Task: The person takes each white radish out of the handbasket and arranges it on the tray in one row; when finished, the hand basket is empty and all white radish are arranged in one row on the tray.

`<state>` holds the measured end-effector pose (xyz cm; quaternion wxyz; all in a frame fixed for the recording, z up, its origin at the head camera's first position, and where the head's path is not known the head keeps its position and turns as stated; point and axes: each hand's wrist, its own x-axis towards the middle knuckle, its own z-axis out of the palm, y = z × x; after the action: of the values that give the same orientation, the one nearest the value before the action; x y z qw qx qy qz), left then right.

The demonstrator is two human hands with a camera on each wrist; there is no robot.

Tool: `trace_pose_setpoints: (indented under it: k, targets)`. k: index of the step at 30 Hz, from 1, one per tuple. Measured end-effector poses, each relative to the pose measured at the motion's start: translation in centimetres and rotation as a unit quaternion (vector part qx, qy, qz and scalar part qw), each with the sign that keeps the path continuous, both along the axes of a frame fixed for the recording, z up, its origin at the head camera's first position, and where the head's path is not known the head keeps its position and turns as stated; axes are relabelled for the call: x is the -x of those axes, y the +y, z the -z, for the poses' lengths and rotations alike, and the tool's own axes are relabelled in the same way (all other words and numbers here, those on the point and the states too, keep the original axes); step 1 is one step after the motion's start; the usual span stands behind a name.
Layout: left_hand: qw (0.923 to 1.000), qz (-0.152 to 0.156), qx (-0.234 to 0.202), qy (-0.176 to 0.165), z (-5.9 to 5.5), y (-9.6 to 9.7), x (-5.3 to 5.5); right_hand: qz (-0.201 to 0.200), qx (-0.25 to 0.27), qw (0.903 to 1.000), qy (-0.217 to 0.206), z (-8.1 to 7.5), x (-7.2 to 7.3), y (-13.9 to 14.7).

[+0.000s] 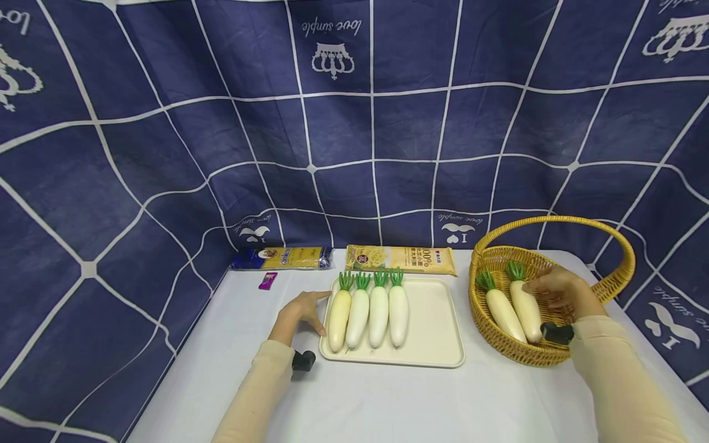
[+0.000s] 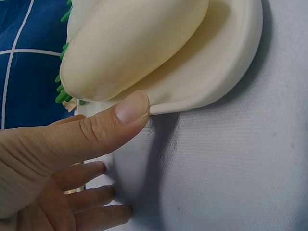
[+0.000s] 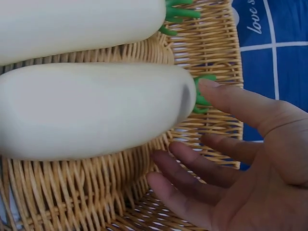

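Several white radishes with green tops, such as the leftmost radish (image 1: 340, 321), lie side by side on the left part of a cream tray (image 1: 434, 320). My left hand (image 1: 303, 309) rests at the tray's left edge, thumb tip (image 2: 132, 107) right at the rim and the other fingers spread. Inside a wicker basket (image 1: 484, 329) on the right lie two more radishes. My right hand (image 1: 556, 286) reaches into the basket beside the right-hand radish (image 3: 96, 110). Its thumb is close to the green top, and the other fingers are loosely bent below the radish, not around it.
Behind the tray lie a yellow pasta packet (image 1: 401, 259) and a blue-and-gold packet (image 1: 282, 258). A small purple wrapped sweet (image 1: 268, 280) is left of the tray. The basket's tall handle (image 1: 554, 219) arches over it. A blue checked cloth (image 1: 343, 129) hangs behind the white table (image 1: 388, 406).
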<state>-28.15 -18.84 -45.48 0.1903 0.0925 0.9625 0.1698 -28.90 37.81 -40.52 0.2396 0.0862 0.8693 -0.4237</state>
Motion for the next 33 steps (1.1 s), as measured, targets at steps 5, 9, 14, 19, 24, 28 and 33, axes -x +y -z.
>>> trace_pose_setpoints:
  k: [5, 9, 14, 19, 24, 28, 33]
  targets:
    - [1.0000, -0.001, 0.000, -0.004, 0.0, 0.1, 0.0, -0.032, 0.017, 0.9993, -0.008, 1.0, 0.3, 0.3]
    - [1.0000, -0.003, -0.002, -0.006, -0.1, 0.2, 0.0, -0.042, 0.022, 0.9988, -0.015, 1.6, 0.4, 0.0]
    - [1.0000, -0.005, -0.003, -0.006, -0.1, 0.2, 0.0, -0.041, 0.012, 0.9989, -0.020, 1.9, 0.5, -0.6]
    - [0.9999, -0.008, -0.006, -0.009, -0.1, 0.2, 0.0, -0.061, 0.000, 0.9975, -0.034, 2.1, 0.7, -0.9]
    - [0.9999, -0.009, -0.006, -0.010, -0.1, 0.2, 0.1, -0.066, -0.002, 0.9970, -0.041, 2.2, 0.6, -1.0]
    - [0.9998, -0.011, -0.008, -0.011, -0.1, 0.2, 0.1, -0.061, -0.005, 0.9976, -0.033, 2.5, 0.4, -0.9]
    - [0.9998, -0.013, -0.011, -0.012, -0.1, 0.2, 0.0, -0.056, -0.011, 0.9982, -0.019, 2.7, 0.2, -0.7]
